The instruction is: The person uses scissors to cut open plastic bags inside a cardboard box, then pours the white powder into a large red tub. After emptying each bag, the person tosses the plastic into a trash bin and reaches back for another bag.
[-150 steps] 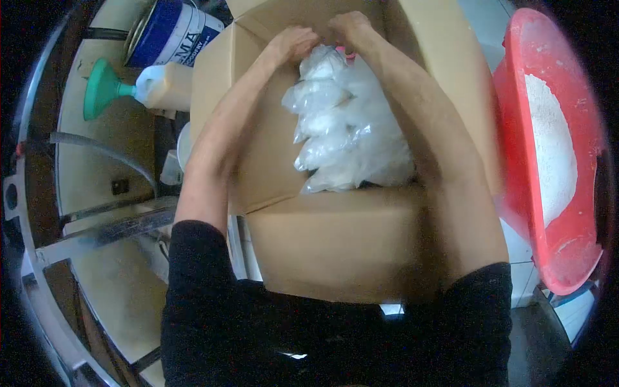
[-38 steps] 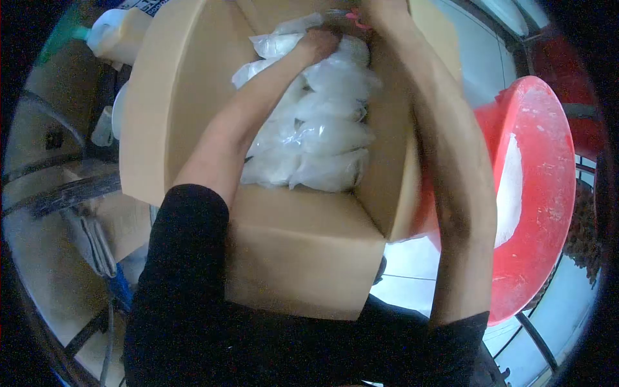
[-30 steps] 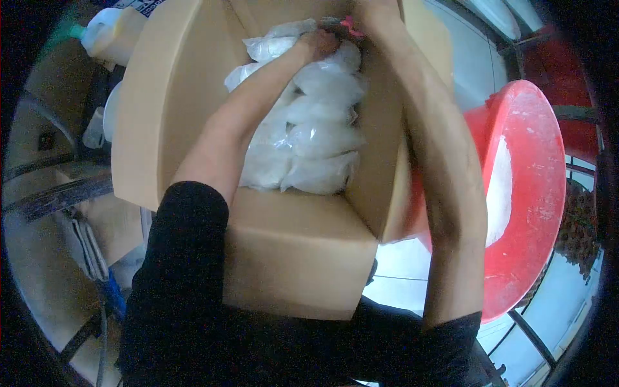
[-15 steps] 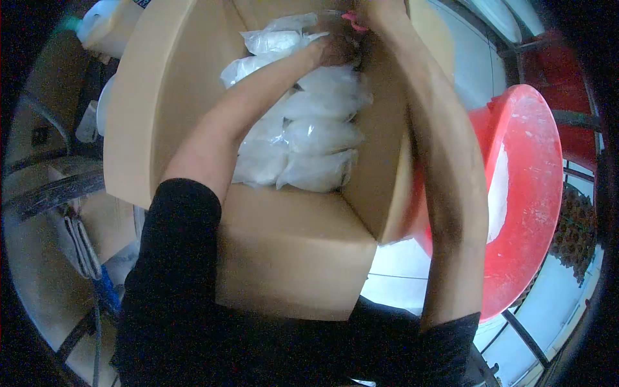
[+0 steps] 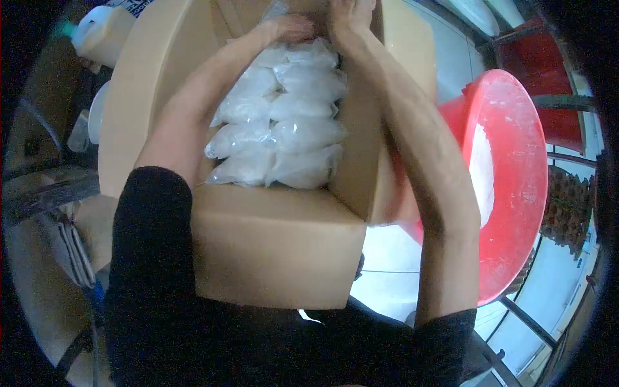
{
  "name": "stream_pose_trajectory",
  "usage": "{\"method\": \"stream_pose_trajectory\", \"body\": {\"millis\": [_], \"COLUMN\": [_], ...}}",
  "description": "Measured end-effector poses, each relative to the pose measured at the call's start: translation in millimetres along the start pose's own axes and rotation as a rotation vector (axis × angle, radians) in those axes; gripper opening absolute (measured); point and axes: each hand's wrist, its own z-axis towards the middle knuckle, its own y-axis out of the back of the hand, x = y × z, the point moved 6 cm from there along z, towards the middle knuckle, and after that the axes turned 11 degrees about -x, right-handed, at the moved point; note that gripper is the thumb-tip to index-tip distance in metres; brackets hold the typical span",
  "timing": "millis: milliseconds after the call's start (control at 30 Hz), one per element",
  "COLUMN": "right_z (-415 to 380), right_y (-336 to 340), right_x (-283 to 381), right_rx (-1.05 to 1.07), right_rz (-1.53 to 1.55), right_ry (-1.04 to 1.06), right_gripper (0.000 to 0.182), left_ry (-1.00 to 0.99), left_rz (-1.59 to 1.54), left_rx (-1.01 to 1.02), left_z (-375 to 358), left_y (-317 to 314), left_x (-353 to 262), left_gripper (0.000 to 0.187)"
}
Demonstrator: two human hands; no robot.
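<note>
An open cardboard box (image 5: 277,251) holds clear plastic bags (image 5: 308,134) with whitish contents, laid flat in two columns. At the far end of the box, my left hand (image 5: 291,28) lies over the farthest bags, its fingers pointing right; what is under them is hidden. My right hand (image 5: 351,16) is at the box's far right corner, close to my left hand, with its fingertips cut off by the top edge of the view. Whether it holds anything cannot be made out.
Right of the box stands a large red tub (image 5: 516,187) with white powder (image 5: 480,174) inside. A whitish plastic jug (image 5: 100,32) is at the upper left. Folded cardboard (image 5: 76,255) lies at the lower left, near a metal bar (image 5: 55,193).
The view has shifted, so the box and tub appear farther left. My left hand has moved up toward the far end, uncovering more bags. The pink item near my right hand no longer shows.
</note>
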Motion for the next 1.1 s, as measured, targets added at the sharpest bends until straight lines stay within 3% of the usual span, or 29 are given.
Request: {"method": "stream_pose_trajectory", "body": {"millis": [100, 200, 233, 333, 400, 467, 533, 633, 733, 1033, 1100], "right_z": [-7, -6, -15, -7, -5, -9, -5, -6, -5, -7, -5], "right_y": [1, -25, -15, -42, -46, -35, -49, -51, -45, -28, -27], "right_x": [9, 18, 18, 23, 19, 19, 19, 17, 15, 20, 21], "right_rx": [-0.085, -0.204, 0.127, -0.252, -0.056, 0.097, 0.214, 0.225, 0.229, 0.366, 0.316], "right_rz": [-0.092, 0.182, -0.121, 0.054, -0.216, -0.312, -0.311, -0.337, -0.334, -0.094, -0.033], "right_ry": [0.129, 0.263, 0.348, 0.384, 0.461, 0.448, 0.467, 0.462, 0.472, 0.422, 0.413], "right_gripper": [0.025, 0.030, 0.033, 0.028, 0.023, 0.026, 0.034, 0.040, 0.046, 0.054, 0.053], "left_ry": [-0.026, -0.030, -0.024, 0.108, 0.148, 0.092, 0.053, -0.022, 0.071, -0.050, 0.043], "left_rz": [-0.060, -0.045, 0.014, 0.042, -0.025, -0.118, -0.110, -0.098, -0.085, -0.056, 0.003], "left_rx": [-0.044, -0.034, 0.006, 0.020, -0.128, -0.382, -0.386, -0.375, -0.224, -0.399, -0.255], "left_z": [-2, -2, 6, -4, 10, 49, 44, 35, 22, 78, 77], "left_y": [7, -4, -22, 6, -3, -72, -71, -53, -20, -77, -82], "left_x": [0, 4, 7, -1, 13, 56, 53, 47, 31, 60, 62], "left_gripper": [0.030, 0.030, 0.031, 0.030, 0.027, 0.027, 0.027, 0.028, 0.028, 0.027, 0.028]}}
